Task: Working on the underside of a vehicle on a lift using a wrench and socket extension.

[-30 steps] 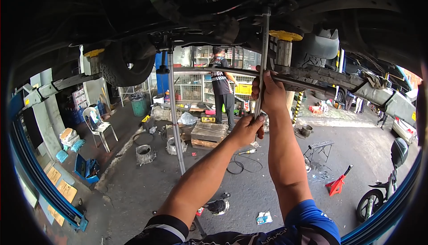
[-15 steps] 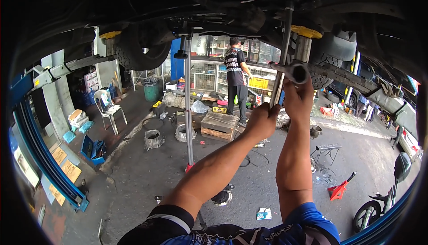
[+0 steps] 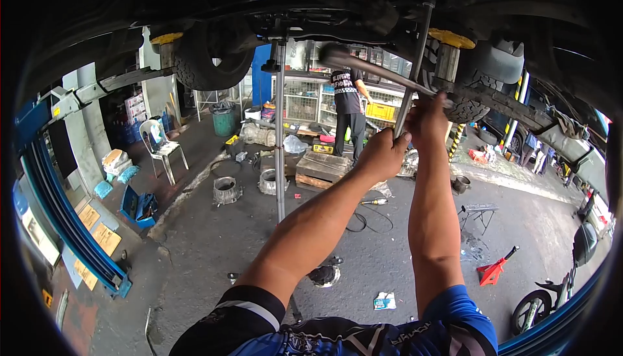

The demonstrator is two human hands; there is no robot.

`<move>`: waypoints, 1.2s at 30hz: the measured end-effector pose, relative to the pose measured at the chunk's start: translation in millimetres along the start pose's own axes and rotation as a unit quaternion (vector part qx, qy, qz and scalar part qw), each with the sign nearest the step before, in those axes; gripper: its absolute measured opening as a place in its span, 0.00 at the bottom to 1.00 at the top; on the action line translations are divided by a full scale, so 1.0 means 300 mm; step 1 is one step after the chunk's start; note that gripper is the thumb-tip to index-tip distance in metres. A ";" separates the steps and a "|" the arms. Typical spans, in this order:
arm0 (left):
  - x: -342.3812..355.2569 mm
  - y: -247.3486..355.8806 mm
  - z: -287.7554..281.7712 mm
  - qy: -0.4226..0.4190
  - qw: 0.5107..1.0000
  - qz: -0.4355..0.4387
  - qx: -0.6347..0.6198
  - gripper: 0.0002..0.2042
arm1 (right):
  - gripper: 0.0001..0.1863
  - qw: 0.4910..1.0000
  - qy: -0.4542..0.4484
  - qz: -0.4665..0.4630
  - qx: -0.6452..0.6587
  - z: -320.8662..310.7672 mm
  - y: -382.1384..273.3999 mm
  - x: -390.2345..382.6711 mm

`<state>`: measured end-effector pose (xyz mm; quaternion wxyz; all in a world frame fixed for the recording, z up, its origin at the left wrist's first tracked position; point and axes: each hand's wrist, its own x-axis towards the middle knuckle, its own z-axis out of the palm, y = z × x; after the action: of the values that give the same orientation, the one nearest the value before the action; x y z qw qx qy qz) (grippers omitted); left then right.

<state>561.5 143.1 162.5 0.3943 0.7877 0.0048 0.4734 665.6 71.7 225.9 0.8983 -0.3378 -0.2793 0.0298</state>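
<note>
- Left hand [image 3: 385, 154]: grip wrapped round lower end of upright rod [image 3: 420, 48], beneath vehicle underside [image 3: 354, 24]
- Right hand [image 3: 428, 121]: at near end of blurred crossbar [image 3: 378, 69] — can't tell grip closure
- Co-worker's shirt [image 3: 345, 90] — white lettering
- Packet [image 3: 384, 301]: print too small

We record a silver-grey bar [image 3: 416, 58] and a dark grey lever [image 3: 384, 72]. On the grey floor [image 3: 201, 262] we note a green bin [image 3: 224, 123], a blue toolbox [image 3: 132, 204] toward the left edge and a red stand [image 3: 492, 271] toward the right. We find a co-worker's dark shirt [image 3: 348, 98] white-chequered and a post [image 3: 457, 142] striped yellow-and-black.
</note>
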 end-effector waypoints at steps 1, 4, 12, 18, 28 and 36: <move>0.001 0.004 -0.008 0.007 1.000 0.018 -0.009 0.20 | 0.30 0.998 -0.001 -0.016 -0.064 0.002 0.003 0.003; 0.002 0.021 -0.020 -0.005 0.999 -0.019 0.034 0.21 | 0.12 0.981 0.002 -0.114 -0.154 0.020 -0.019 -0.039; 0.010 0.060 -0.022 -0.006 0.998 -0.058 0.021 0.21 | 0.16 0.945 -0.055 -0.293 -0.132 0.064 -0.086 -0.139; 0.021 0.044 -0.006 -0.008 0.999 -0.042 -0.003 0.20 | 0.33 0.998 0.003 0.022 -0.062 0.018 -0.018 -0.013; 0.040 0.063 -0.022 0.002 0.999 -0.019 0.041 0.19 | 0.13 0.926 -0.112 -0.343 -0.113 0.071 -0.071 -0.215; 0.038 0.092 -0.023 -0.011 0.999 -0.033 -0.014 0.20 | 0.25 0.937 0.011 -0.322 -0.131 0.058 -0.036 -0.112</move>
<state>552.6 132.6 189.9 0.4206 0.7867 0.0196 0.4515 626.9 65.5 227.0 0.8104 -0.3449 -0.3647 -0.3022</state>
